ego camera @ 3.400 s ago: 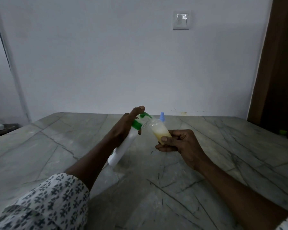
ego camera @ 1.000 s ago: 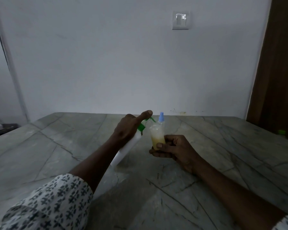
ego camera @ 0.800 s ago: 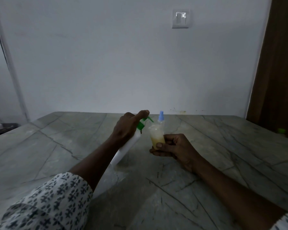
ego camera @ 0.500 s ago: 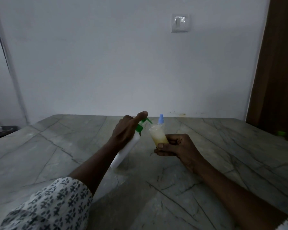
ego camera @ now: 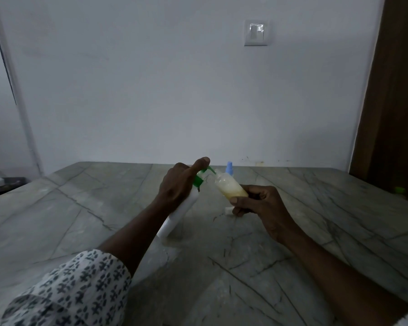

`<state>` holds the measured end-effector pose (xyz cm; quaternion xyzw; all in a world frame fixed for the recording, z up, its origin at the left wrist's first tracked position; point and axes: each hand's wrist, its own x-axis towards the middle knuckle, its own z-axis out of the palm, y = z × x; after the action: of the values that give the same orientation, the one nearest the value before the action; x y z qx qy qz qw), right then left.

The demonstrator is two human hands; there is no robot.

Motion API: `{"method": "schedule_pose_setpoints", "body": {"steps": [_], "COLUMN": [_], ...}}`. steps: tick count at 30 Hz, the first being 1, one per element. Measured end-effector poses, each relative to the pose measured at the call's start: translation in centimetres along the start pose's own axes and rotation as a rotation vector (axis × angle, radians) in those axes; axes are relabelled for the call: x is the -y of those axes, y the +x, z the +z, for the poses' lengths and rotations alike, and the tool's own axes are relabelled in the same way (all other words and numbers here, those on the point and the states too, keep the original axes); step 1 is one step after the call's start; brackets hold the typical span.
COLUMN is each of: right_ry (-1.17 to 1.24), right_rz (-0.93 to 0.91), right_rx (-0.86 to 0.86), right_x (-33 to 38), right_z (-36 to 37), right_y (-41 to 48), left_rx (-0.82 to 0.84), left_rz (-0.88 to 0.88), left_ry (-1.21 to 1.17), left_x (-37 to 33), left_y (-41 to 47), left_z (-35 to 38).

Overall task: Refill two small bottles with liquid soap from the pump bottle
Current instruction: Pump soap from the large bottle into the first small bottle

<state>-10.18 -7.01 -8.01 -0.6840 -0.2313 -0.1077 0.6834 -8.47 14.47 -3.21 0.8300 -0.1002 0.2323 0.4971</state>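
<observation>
Pump bottle [ego camera: 181,212], white with a green pump head [ego camera: 198,181], stands near the middle of the grey veined counter [ego camera: 57,220]. It leans toward 1 o'clock with only the edge of its base down on the stone. The left hand [ego camera: 178,184] grips its upper body, fingers curled round it, with one digit laid on top of the pump head. The green nozzle [ego camera: 210,171] points toward 3 o'clock and meets the open mouth of a small clear bottle [ego camera: 229,188]. That bottle tilts toward 10 o'clock and is largely filled with pale yellow liquid. The right hand [ego camera: 262,203] holds it above the counter, fingers wrapped round its base end and thumb along its near side.

At 12 o'clock from the small clear bottle a blue-capped bottle [ego camera: 229,166] shows only its top. At 6 o'clock from it, beside the right thumb, a small white piece [ego camera: 227,211] lies on the counter; what it is cannot be told. A patterned sleeve [ego camera: 68,290] covers the left forearm at 7 o'clock of the view. A wall switch [ego camera: 256,32] sits high at 1 o'clock, and a small green object [ego camera: 399,190] lies at the 3 o'clock edge.
</observation>
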Motion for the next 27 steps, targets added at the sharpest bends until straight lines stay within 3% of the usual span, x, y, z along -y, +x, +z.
{"method": "schedule_pose_setpoints", "body": {"steps": [8,21,27], "right_ry": [-0.002,0.028,-0.008], "right_rz": [0.012,0.001,0.014], "right_rx": [0.014,0.02,0.04], "right_x": [-0.3,0.7,0.4], "right_z": [0.5,0.7,0.6], "right_y": [-0.1,-0.3,-0.3], "left_rx": [-0.062,0.153,0.084], "left_rz": [0.007,-0.035,-0.028], "left_ry": [0.132,-0.086,-0.081], "left_x": [0.4,-0.4,0.2], "left_y": [0.2,0.0,0.3], "left_z": [0.2,-0.9,-0.6]}}
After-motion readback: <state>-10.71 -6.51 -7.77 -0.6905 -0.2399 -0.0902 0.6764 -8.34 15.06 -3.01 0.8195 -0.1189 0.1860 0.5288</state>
